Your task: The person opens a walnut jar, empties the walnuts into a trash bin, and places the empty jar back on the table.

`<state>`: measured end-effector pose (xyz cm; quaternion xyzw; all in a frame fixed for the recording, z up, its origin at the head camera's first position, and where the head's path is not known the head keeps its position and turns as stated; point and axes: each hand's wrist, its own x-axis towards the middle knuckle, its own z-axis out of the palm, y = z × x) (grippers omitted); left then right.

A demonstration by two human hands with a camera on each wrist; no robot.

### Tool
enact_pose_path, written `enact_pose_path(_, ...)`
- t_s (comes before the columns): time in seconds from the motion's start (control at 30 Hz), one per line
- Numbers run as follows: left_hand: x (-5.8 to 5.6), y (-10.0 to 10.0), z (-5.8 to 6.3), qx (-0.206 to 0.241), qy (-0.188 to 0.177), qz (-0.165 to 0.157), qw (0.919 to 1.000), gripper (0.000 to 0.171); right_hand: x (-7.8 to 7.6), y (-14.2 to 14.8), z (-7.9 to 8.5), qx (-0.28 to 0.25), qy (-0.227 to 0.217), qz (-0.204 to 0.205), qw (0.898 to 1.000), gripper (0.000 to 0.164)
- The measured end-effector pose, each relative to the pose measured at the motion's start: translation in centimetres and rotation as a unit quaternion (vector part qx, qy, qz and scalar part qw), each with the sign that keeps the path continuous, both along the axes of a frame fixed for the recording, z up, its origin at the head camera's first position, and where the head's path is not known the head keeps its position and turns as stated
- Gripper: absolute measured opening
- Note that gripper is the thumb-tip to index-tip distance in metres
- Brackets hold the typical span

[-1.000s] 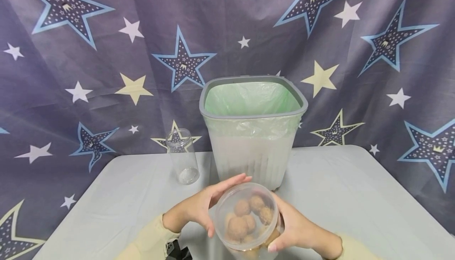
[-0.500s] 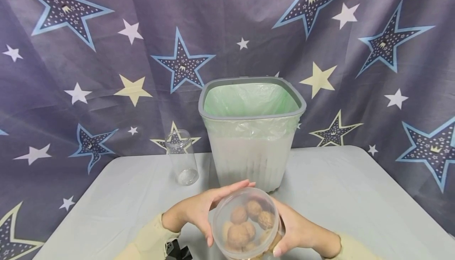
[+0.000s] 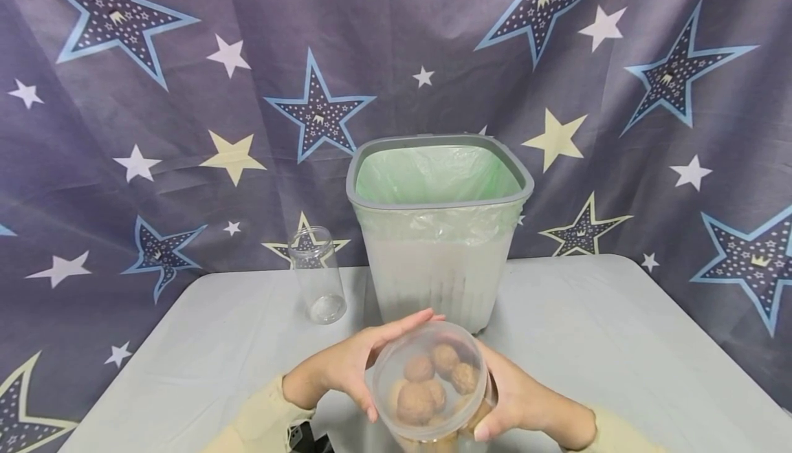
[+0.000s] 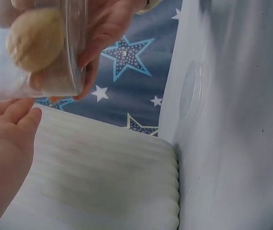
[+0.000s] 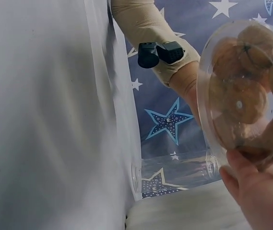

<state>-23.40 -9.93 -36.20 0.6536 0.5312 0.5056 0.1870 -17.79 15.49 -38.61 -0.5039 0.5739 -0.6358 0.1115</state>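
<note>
A clear plastic jar with a translucent lid is held up in front of the bin, tilted. Several walnuts show inside through the lid. My right hand grips the jar's right side, its thumb near the lid's edge; the right wrist view shows this hand against the jar. On the left, my left hand is cupped round the jar, with fingers reaching behind it and the thumb in front by the lid's rim. In the left wrist view those fingers lie against the jar's edge.
A white bin with a grey rim and a green liner stands behind the hands. Left of it stands another clear jar, uncovered and with no walnuts visible. A grey cloth covers the table; a star-patterned curtain hangs behind.
The jar has dipped slightly toward me, then risen a little again, with both hands moving along. The walnuts have shifted slightly in view. The bin and the other jar stay put.
</note>
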Motion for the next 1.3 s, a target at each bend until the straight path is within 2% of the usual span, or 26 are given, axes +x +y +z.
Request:
enact_pose_path(0.23, 0.0, -0.3, -0.1, -0.010, -0.019, 0.023, 0.9995, 0.123, 0.1, 0.2, 0.0, 0.009, 0.021, -0.040, 0.999, 0.099)
enact_pose_path(0.4, 0.2, -0.4, -0.3, -0.013, -0.017, 0.046, 0.9987, 0.125, 0.0, 0.3, 0.1, 0.012, 0.044, -0.063, 0.997, 0.101)
enact_pose_path(0.5, 0.3, -0.5, -0.3, -0.013, -0.023, 0.061, 0.9978, 0.125, 0.1, 0.5, 0.1, 0.029, 0.042, -0.098, 0.994, 0.102)
enact_pose_path(0.7, 0.6, -0.4, -0.5, -0.002, -0.022, 0.099, 0.9948, 0.122, 0.3, 0.7, 0.0, 0.066, 0.051, -0.177, 0.981, 0.105)
enact_pose_path(0.87, 0.9, -0.3, -0.6, 0.009, -0.013, 0.137, 0.9905, 0.120, 0.3, 0.5, 0.0, 0.073, 0.063, -0.208, 0.973, 0.109)
enact_pose_path(1.07, 1.2, -0.2, -0.7, 0.020, -0.017, 0.165, 0.9859, 0.118, 0.4, 0.3, 0.0, 0.081, 0.074, -0.245, 0.963, 0.111)
enact_pose_path(1.3, 1.7, 0.2, -1.0, 0.011, -0.049, 0.223, 0.9736, 0.115, 0.5, 0.1, -0.1, 0.105, 0.079, -0.316, 0.940, 0.110)
